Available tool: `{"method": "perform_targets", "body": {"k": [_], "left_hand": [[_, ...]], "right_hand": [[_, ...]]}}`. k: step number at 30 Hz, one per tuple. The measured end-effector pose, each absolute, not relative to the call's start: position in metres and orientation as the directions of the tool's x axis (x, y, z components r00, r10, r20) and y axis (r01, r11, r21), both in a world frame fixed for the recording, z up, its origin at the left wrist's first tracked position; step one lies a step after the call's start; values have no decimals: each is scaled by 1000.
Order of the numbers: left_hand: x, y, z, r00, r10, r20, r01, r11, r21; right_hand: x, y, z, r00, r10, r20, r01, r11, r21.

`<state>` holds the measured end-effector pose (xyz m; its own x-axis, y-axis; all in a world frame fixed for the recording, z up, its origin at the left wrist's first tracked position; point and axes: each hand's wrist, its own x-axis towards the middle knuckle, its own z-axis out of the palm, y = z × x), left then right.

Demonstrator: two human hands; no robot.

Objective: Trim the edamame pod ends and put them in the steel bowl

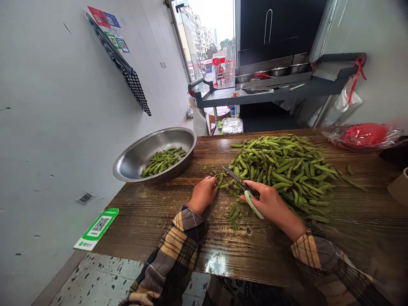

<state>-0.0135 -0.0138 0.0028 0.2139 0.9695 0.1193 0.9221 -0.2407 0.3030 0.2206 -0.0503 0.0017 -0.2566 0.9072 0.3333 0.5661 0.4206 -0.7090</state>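
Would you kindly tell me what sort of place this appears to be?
Probably a small eatery or food stall: a green QR-code card sits at the edge of the table, metal pans stand on a cart, and green pods are heaped up.

Metal scissor blades (233, 175), wooden table (140, 221)

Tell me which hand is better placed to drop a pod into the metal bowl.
Probably the left hand: it is nearer the metal bowl and seems to pinch a green pod. The right hand, farther off, holds scissors beside the pod pile.
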Motion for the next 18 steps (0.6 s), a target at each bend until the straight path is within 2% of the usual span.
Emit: {"method": "perform_targets", "body": {"k": [3, 6, 8, 11, 14, 16, 18], "left_hand": [[-14, -12, 4, 163, 972, 171, 913, -214, 346], [-17, -8, 5, 45, 957, 288, 818, -201, 539], [-19, -6, 7, -74, 956, 284, 644, -172, 745], [-17, -8, 12, -133, 984, 118, 241, -83, 967], [-10, -15, 20, -56, 998, 9, -100, -15, 995], [-5, -19, 25, -13, 1000, -5, -215, 2, 977], [-1, -23, 28, 8, 1000, -13, -252, 15, 968]], "right_hand": [[221, -50, 2, -259, 911, 320, 566, 412, -714], [221, -50, 2, -236, 923, 303, 554, 384, -739], [222, -49, 2, -205, 941, 268, 539, 337, -772], [222, -48, 4, -170, 964, 204, 503, 263, -824], [222, -48, 8, -173, 974, 149, 464, 214, -859], [222, -49, 11, -189, 975, 113, 448, 188, -874], [221, -50, 15, -200, 975, 97, 440, 178, -880]]}}
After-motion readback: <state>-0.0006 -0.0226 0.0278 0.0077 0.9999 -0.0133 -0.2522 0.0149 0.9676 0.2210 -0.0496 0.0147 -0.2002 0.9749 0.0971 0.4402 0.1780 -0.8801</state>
